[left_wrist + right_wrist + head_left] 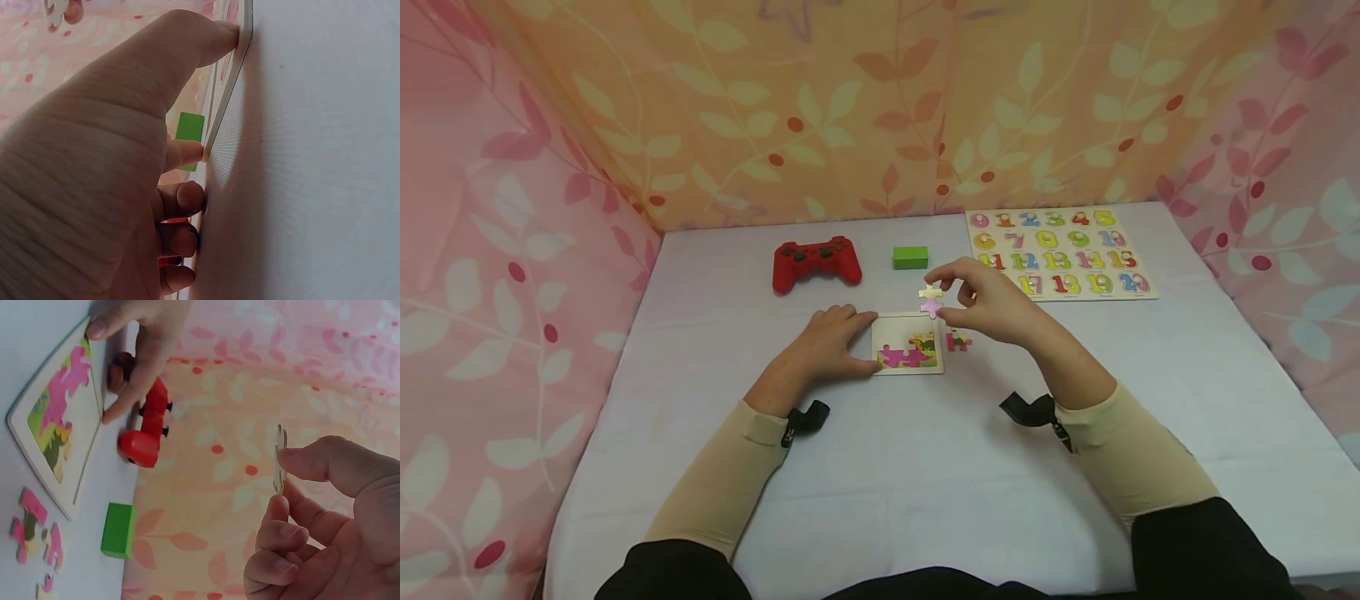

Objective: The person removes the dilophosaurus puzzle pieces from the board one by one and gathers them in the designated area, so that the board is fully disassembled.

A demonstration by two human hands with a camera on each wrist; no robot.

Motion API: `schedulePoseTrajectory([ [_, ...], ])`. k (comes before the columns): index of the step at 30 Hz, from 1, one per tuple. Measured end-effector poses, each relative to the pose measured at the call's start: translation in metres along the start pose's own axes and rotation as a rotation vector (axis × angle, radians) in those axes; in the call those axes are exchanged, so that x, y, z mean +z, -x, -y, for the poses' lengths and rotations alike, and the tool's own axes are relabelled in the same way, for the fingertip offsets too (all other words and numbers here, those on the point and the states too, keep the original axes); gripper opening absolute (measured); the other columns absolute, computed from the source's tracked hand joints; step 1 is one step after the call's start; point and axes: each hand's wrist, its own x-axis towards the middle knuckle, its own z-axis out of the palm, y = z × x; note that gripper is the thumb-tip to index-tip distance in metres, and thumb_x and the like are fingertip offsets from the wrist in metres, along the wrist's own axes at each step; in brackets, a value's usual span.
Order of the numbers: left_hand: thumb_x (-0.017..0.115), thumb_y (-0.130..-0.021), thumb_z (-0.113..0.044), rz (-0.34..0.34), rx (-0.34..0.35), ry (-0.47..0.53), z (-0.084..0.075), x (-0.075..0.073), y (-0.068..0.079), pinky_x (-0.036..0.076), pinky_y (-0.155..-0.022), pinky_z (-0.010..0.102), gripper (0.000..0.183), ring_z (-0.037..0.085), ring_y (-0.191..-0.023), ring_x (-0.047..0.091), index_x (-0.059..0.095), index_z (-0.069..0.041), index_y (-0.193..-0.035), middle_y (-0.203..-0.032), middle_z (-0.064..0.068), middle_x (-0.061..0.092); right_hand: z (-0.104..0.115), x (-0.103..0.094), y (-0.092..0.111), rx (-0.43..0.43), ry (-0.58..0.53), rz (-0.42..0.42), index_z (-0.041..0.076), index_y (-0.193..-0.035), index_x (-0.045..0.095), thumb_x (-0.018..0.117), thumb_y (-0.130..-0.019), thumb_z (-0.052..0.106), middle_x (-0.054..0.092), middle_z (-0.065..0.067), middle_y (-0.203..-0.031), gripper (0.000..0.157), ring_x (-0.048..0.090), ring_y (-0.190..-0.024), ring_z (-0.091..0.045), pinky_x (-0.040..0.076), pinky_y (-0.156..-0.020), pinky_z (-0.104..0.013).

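Observation:
My right hand (996,304) pinches a jigsaw piece (931,301), pale yellow and pink, between thumb and fingertips. It hovers above the upper right corner of a small puzzle board (895,321), and in the right wrist view the piece (280,459) appears edge-on. My left hand (823,346) rests at the board's left side, thumb at the near corner and index finger at the far one. Pink and green pieces (910,357) are fitted along the board's lower part. Loose pieces (957,340) lie just right of the board, partly below my right hand in the head view.
Behind the board are a red game controller (817,260) and a green block (910,257). At the back right lies a number puzzle board (1138,287), partly covered by my right hand. Patterned cloth (820,108) surrounds the white table (910,492) at the back and sides.

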Motion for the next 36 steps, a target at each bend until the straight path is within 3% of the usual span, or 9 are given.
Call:
schedulePoseTrajectory([
  [7, 0.074, -0.082, -0.062, -0.014, 0.019, -0.016, 0.000, 0.000, 0.000, 0.038, -0.100, 0.043, 0.088, 0.017, -0.111, 0.047, 0.048, -0.018, -0.153, -0.118, 0.000, 0.055, -0.007, -0.020, 0.013, 0.015, 0.010, -0.023, 0.007, -0.133, 0.065, 0.077, -0.089, 0.006, 0.057, -0.012, -0.118, 0.045, 0.049, -0.084, -0.026, 0.042, -0.063, -0.027],
  [14, 0.074, -0.082, -0.062, -0.012, 0.013, -0.022, 0.001, 0.000, 0.000, 0.038, -0.101, 0.043, 0.088, 0.018, -0.112, 0.047, 0.047, -0.018, -0.154, -0.121, 0.001, 0.055, -0.024, -0.034, 0.025, 0.054, 0.042, -0.049, 0.009, -0.131, 0.066, 0.076, -0.088, 0.006, 0.060, -0.010, -0.120, 0.044, 0.050, -0.084, -0.026, 0.042, -0.062, -0.030],
  [19, 0.072, -0.082, -0.064, -0.007, 0.018, -0.026, 0.000, 0.000, 0.000, 0.037, -0.103, 0.044, 0.089, 0.018, -0.115, 0.046, 0.047, -0.019, -0.154, -0.124, 0.001, 0.055, -0.039, -0.041, 0.033, 0.088, 0.062, -0.019, 0.007, -0.132, 0.065, 0.077, -0.090, 0.008, 0.059, -0.013, -0.120, 0.044, 0.048, -0.084, -0.026, 0.041, -0.062, -0.029],
  [26, 0.072, -0.083, -0.064, -0.008, 0.018, -0.030, -0.001, 0.001, 0.000, 0.038, -0.103, 0.044, 0.088, 0.018, -0.115, 0.047, 0.047, -0.018, -0.154, -0.124, 0.001, 0.055, -0.062, -0.039, 0.037, 0.161, 0.074, 0.056, 0.005, -0.131, 0.064, 0.075, -0.091, 0.009, 0.055, -0.015, -0.116, 0.041, 0.046, -0.083, -0.027, 0.041, -0.061, -0.030],
  [36, 0.073, -0.082, -0.063, -0.015, 0.013, -0.025, 0.000, 0.000, 0.001, 0.039, -0.100, 0.042, 0.089, 0.017, -0.111, 0.047, 0.048, -0.018, -0.154, -0.121, 0.001, 0.055, -0.094, -0.024, 0.031, 0.194, 0.106, 0.139, 0.005, -0.126, 0.068, 0.078, -0.088, 0.009, 0.059, -0.012, -0.107, 0.039, 0.049, -0.079, -0.025, 0.041, -0.062, -0.032],
])
